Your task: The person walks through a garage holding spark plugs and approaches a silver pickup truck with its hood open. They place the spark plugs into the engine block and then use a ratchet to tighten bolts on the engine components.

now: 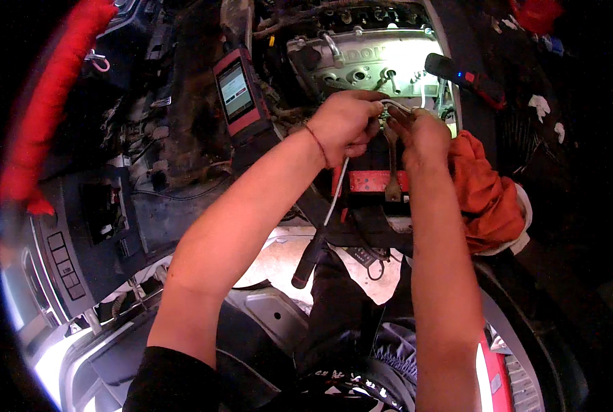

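Observation:
Both my hands are raised over the near edge of an engine bay, close together. A thin white cord-like strand (395, 103) arcs between them. My left hand (348, 127) is closed round it, and its loose length hangs below that hand, down and to the left. My right hand (426, 139) pinches the strand with bent fingers; the fingertips are partly hidden. Just beyond the hands lies the brightly lit metal engine cover (348, 58) with round openings. Beneath my hands a worn, brownish wrench (392, 172) lies across a red block-shaped thing (369, 181).
A red-framed tablet (238, 93) with a lit screen leans left of the engine. To the right are a black-and-red work lamp (457, 72) and an orange cloth (488, 192). A black handle-like bar (309, 261) and a small keypad device (365, 256) are below my hands.

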`<state>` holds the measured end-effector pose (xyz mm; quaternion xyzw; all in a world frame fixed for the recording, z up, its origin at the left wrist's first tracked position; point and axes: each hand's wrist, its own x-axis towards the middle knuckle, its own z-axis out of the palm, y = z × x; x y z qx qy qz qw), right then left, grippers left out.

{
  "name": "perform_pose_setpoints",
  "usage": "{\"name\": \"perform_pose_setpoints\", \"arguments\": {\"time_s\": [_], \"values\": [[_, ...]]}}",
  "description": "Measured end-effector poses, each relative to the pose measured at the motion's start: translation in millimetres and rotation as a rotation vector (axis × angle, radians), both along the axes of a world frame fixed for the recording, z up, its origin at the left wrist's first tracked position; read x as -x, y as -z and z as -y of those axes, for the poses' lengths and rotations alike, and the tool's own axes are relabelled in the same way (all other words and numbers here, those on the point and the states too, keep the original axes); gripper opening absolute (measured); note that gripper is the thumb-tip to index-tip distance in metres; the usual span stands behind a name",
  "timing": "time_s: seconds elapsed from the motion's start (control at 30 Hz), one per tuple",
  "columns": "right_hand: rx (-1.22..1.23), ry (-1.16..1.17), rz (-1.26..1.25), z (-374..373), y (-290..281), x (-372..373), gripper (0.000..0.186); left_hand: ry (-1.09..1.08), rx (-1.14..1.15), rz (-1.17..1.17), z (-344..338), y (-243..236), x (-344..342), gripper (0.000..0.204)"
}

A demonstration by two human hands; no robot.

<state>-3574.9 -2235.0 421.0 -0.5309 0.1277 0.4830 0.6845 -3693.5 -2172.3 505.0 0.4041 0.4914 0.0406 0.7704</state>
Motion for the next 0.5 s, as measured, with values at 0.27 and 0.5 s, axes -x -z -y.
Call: {"name": "perform_pose_setpoints", "arguments": {"time_s": [0.27,0.5], "values": [[-0.049,-0.059,0.041,7.3,-5.9,2.8,0.016,-0.025,-0.009,0.004,-2.9,-0.5,0.9,0.027],[-0.007,-0.066,0.029,10.8,-13.8,2.6,0.018,-0.008,-0.022,0.015,-0.3,0.6,-3.1,0.029]]}}
